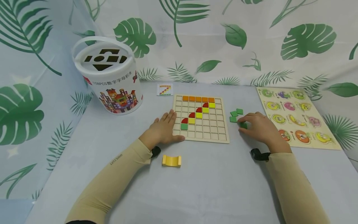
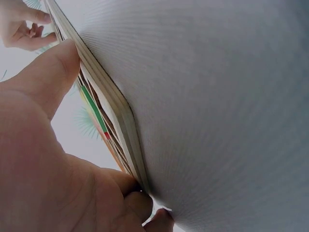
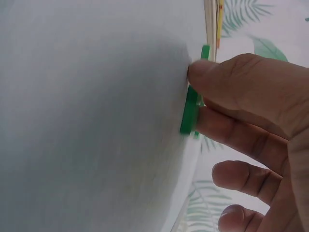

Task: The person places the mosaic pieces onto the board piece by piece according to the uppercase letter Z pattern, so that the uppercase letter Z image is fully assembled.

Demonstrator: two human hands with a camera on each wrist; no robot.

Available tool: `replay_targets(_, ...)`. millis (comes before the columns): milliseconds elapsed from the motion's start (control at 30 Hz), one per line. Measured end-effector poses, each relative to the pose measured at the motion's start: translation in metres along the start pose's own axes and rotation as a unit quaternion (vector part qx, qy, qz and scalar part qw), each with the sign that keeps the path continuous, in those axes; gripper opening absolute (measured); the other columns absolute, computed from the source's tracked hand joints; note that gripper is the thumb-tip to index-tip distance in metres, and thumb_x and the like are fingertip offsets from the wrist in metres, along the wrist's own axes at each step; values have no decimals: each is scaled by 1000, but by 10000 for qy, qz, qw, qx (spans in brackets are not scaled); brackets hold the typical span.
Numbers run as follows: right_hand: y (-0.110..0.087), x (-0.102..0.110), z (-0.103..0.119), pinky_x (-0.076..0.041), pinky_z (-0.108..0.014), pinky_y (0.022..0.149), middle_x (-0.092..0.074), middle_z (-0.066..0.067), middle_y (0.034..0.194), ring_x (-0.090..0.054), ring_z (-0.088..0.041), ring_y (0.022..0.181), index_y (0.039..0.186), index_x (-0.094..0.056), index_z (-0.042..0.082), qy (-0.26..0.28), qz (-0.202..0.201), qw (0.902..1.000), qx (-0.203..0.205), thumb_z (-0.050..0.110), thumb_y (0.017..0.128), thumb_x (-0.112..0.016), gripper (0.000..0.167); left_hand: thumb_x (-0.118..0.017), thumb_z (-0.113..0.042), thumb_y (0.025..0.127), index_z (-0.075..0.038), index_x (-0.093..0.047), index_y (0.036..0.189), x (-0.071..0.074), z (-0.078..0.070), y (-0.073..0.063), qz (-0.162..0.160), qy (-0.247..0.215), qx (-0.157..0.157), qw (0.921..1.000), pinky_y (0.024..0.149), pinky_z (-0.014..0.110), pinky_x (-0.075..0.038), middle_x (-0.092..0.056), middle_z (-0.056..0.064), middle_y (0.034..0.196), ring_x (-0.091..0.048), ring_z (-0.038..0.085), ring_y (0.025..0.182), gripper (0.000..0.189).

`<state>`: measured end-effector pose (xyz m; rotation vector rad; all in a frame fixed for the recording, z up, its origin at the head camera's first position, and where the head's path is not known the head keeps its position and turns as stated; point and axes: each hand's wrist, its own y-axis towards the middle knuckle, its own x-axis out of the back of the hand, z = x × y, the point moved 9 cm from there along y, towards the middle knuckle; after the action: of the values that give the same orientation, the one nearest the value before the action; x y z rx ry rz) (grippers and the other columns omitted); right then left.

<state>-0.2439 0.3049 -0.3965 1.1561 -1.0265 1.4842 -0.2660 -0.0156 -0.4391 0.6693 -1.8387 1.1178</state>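
Note:
A wooden grid board (image 1: 204, 137) lies flat on the table, with orange squares along its top, a diagonal of red and yellow pieces and a green square tile (image 1: 184, 126) at lower left. My left hand (image 1: 163, 129) rests against the board's left side, fingers extended; in the left wrist view its thumb (image 2: 60, 65) touches the board's edge. Right of the board, my right hand (image 1: 258, 127) pinches a green square tile (image 3: 189, 113) by its edges at table level, partly hidden by the fingers. Several other green tiles (image 1: 233, 114) lie beside that hand.
A small pattern card (image 1: 165, 89) lies behind the board. A lidded white bucket (image 1: 112, 77) stands at back left. On the right lies a fruit puzzle board (image 1: 299, 118). A yellow arched block (image 1: 172, 161) sits in front of the grid board.

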Motion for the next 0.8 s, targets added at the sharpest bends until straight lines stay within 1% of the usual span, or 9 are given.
replay_targets(267,-4,0,-12,-49,-62,96,-71,-24,125,-60,-43,116,119,-78,4,79,199,9997,-126,17,90,-77,32,-53,-74,95,-9,5,167,1,-1,-1,-1,-3,12,10000,133,56,-14,8,8,177,-1,30,165,113)
replay_targets(400,-5,0,-9,-50,-61,96,-72,-22,122,-60,-41,115,116,-79,4,161,143,9997,-84,17,90,-78,29,-53,-74,95,-9,5,167,1,-1,-1,1,10,22,10000,133,56,-14,8,8,177,-2,30,165,113)
replay_targets(500,-4,1,-2,-50,-59,96,-73,-20,121,-60,-38,114,115,-79,5,291,31,9996,-19,17,89,-78,29,-53,-74,96,-9,5,167,1,-2,-2,25,3,13,10000,133,56,-14,9,8,177,-2,30,166,113)
replay_targets(633,2,-1,15,-50,-58,100,-74,-18,121,-60,-36,114,115,-79,6,473,-64,9988,129,17,89,-79,29,-54,-73,96,-9,4,167,2,-2,-3,35,-13,15,10000,133,56,-14,8,8,177,-2,30,166,113)
replay_targets(767,11,-6,37,-44,-59,111,-75,-15,119,-62,-37,118,113,-80,7,613,-95,9975,352,17,89,-80,26,-54,-73,96,-9,4,167,2,-2,-3,29,-12,33,10000,133,56,-14,8,8,177,-2,30,166,112)
replay_targets(800,14,-7,43,-44,-59,112,-76,-15,118,-63,-37,118,112,-80,7,652,-95,9970,400,17,89,-80,26,-54,-73,96,-9,4,167,2,-2,-3,32,-6,35,10000,133,56,-14,8,8,177,-2,30,166,112)
